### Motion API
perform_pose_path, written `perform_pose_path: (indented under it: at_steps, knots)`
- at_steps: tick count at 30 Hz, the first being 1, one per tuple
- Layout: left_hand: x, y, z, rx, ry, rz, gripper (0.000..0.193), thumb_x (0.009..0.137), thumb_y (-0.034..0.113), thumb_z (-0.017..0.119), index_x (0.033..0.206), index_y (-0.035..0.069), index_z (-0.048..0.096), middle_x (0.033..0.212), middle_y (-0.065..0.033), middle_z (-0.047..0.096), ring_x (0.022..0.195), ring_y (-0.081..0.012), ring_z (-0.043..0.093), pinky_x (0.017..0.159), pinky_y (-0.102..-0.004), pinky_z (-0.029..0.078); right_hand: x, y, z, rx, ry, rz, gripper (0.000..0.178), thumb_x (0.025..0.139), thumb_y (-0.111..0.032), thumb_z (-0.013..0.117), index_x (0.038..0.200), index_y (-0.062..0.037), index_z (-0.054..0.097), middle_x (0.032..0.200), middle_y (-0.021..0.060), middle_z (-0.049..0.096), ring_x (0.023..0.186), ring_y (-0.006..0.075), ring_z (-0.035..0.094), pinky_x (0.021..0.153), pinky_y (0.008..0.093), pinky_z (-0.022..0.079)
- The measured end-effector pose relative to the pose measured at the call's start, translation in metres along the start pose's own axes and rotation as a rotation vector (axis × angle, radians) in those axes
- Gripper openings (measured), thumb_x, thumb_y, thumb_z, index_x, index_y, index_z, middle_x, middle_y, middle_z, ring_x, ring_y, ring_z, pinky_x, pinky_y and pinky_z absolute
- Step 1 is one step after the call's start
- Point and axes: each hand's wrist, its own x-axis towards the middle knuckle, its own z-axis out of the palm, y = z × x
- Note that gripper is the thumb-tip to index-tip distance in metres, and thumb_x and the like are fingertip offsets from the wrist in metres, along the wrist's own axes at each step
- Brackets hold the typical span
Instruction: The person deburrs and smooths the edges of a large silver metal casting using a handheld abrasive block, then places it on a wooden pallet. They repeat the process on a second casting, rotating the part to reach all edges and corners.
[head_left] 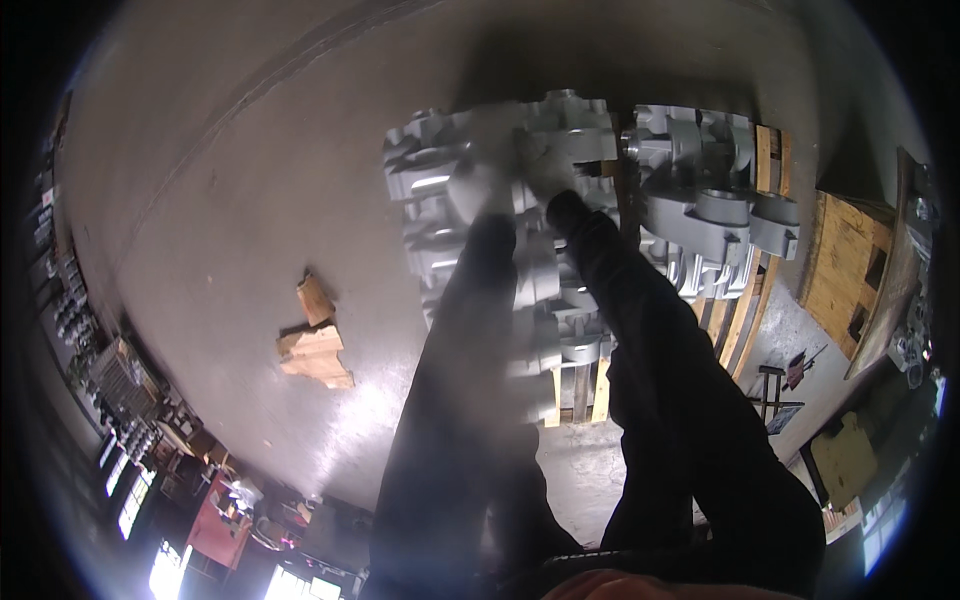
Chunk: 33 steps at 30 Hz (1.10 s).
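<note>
Both my arms, in dark sleeves, stretch forward over a stack of grey metal castings [440, 185] on a wooden pallet [602, 392]. My left hand [478, 188], pale and smeared by haze or motion, is over castings near the far side of the stack. Just to its right, my right hand [545, 168] looks greyish and reaches down among the castings, its cuff dark. The fingers of both hands are too blurred to make out, and I cannot tell if they grip a casting.
A second pallet [768, 175] to the right bears more castings, including a large ringed one [715, 220]. Broken wood pieces [318, 355] lie on the concrete floor at left. A wooden crate [845, 270] stands far right, near a small dark stand [770, 385]. A red cabinet [218, 520] is lower left.
</note>
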Motion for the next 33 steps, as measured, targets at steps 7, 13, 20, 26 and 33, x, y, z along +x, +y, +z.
perform_pose_path:
  at_steps: [7, 13, 20, 26, 33]
  knots:
    - [-0.089, -0.074, -0.100, 0.008, -0.108, -0.043, 0.048, 0.103, 0.042, 0.056, 0.126, 0.001, 0.065, 0.116, -0.0156, 0.070, 0.103, -0.0239, 0.066, 0.088, -0.0373, 0.051, -0.113, 0.074, 0.010, -0.055, 0.247, 0.342, 0.050, 0.104, -0.048, 0.057, 0.113, 0.0005, 0.065, 0.098, 0.0201, 0.072, 0.093, 0.0303, 0.068, 0.083, 0.0398, 0.051]
    - [-0.132, -0.105, -0.077, -0.270, -0.323, -0.100, 0.036, 0.101, 0.031, 0.061, 0.108, -0.002, 0.074, 0.091, -0.0091, 0.073, 0.086, -0.0158, 0.063, 0.079, -0.0339, 0.051, -0.145, 0.096, 0.045, 0.492, 0.155, 0.133, 0.061, 0.101, -0.049, 0.063, 0.094, 0.0110, 0.072, 0.082, 0.0078, 0.071, 0.073, 0.0121, 0.058, 0.068, 0.0341, 0.047]
    - [-0.132, -0.102, -0.069, -0.231, -0.256, -0.030, 0.040, 0.101, 0.033, 0.063, 0.108, -0.005, 0.072, 0.085, -0.0064, 0.070, 0.080, -0.0139, 0.058, 0.075, -0.0324, 0.049, -0.139, 0.098, 0.050, 0.720, 0.100, 0.294, 0.052, 0.101, -0.043, 0.066, 0.108, 0.0081, 0.072, 0.095, 0.0026, 0.073, 0.081, 0.0091, 0.061, 0.070, 0.0295, 0.050]
    - [-0.155, -0.117, -0.117, -0.179, -0.189, 0.021, 0.051, 0.102, 0.046, 0.059, 0.123, -0.001, 0.061, 0.103, -0.0186, 0.071, 0.099, -0.0296, 0.065, 0.085, -0.0410, 0.050, -0.193, 0.130, 0.020, 0.079, 0.256, 0.177, 0.055, 0.103, -0.046, 0.053, 0.128, 0.0015, 0.065, 0.117, 0.0205, 0.071, 0.112, 0.0313, 0.067, 0.080, 0.0465, 0.053]
    - [-0.207, -0.191, -0.112, 0.221, -0.468, -0.367, 0.071, 0.094, 0.064, 0.056, 0.109, -0.004, 0.070, 0.093, -0.0299, 0.071, 0.096, -0.0480, 0.069, 0.082, -0.0510, 0.054, -0.257, 0.200, 0.054, -0.766, -0.007, -0.102, 0.052, 0.100, -0.017, 0.059, 0.150, -0.0134, 0.047, 0.076, 0.0237, 0.068, 0.082, 0.0365, 0.071, 0.071, 0.0449, 0.055]
